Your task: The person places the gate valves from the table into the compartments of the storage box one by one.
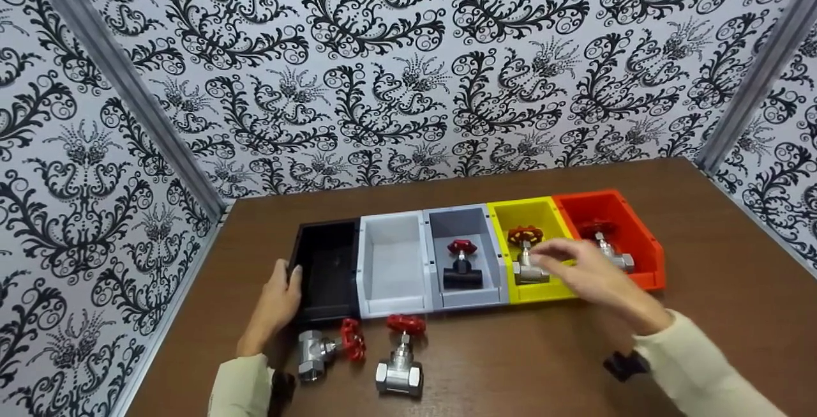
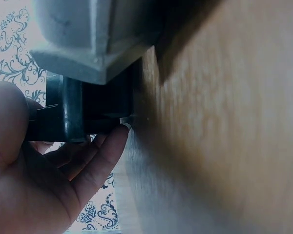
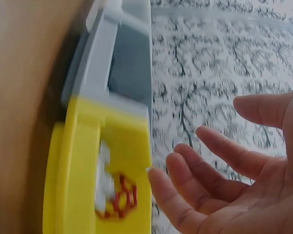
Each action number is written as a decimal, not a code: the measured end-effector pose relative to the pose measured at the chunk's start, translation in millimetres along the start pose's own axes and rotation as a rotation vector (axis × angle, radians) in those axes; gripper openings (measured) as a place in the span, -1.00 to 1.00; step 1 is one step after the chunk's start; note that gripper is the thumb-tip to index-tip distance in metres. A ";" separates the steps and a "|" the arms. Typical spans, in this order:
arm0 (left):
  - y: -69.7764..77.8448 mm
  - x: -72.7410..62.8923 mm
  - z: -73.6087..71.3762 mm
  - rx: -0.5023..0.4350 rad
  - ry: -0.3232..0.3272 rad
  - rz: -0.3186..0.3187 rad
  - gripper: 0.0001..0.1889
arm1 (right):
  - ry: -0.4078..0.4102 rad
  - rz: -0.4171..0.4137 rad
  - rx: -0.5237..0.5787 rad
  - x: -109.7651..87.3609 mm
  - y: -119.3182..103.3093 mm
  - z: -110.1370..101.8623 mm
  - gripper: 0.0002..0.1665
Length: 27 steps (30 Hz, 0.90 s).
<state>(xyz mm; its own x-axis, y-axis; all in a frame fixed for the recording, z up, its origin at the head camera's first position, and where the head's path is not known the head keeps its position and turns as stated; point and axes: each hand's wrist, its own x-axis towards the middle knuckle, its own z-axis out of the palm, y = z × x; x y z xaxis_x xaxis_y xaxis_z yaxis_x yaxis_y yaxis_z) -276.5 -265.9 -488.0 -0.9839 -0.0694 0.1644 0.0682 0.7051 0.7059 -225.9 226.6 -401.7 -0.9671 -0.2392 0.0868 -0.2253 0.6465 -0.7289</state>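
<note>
My left hand [image 1: 279, 299] grips the left side wall of the black bin [image 1: 327, 315], thumb over the rim. The left wrist view has that hand [image 2: 53, 180] with fingers along the bin's outside. Above the front of the yellow bin [image 1: 542, 294] hovers my right hand [image 1: 590, 273], holding nothing; the right wrist view shows its fingers [image 3: 212, 141] spread and loosely bent. A metal valve with a red handwheel [image 1: 525, 235] lies in the yellow bin, partly hidden by that hand. Two metal valves, one on its side [image 1: 313, 353] and one with its wheel away [image 1: 400, 372], lie before the bins.
The bins stand in one joined row. A white bin [image 1: 392, 306] is beside the black one. A grey bin [image 1: 469, 299] holds a black valve [image 1: 463, 276] with a red wheel, and a red bin [image 1: 651, 257] holds another metal valve [image 1: 616, 257]. Patterned walls [image 1: 408, 85] enclose the brown table [image 1: 510, 366].
</note>
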 end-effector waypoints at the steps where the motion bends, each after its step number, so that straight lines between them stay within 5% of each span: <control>1: 0.1 0.1 0.0 -0.003 0.001 0.001 -0.80 | 0.024 0.001 -0.018 -1.4 4.7 -6.1 -0.56; 11: 0.7 0.0 -1.6 -0.006 0.016 0.005 -0.80 | 0.247 0.163 -0.036 -16.0 62.4 -66.6 -0.38; 18: 1.5 0.7 -2.1 0.007 0.004 0.003 -0.80 | 0.432 0.220 -0.081 -17.8 97.5 -85.7 -0.47; 21: 0.8 0.2 -1.4 0.019 -0.006 0.003 -0.80 | 0.449 0.253 -0.103 -14.8 107.4 -88.1 -0.44; 27: 0.4 0.6 1.1 0.026 0.001 0.006 -0.81 | 0.359 0.348 -0.068 -7.1 121.8 -90.7 -0.22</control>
<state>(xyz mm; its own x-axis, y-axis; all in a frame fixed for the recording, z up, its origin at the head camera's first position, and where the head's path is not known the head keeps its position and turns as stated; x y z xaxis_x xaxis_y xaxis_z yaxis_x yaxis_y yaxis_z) -277.3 -264.9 -488.3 -0.9833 -0.0657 0.1695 0.0700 0.7236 0.6867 -257.2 372.7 -429.4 -0.9634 0.2549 0.0834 0.1216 0.6922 -0.7114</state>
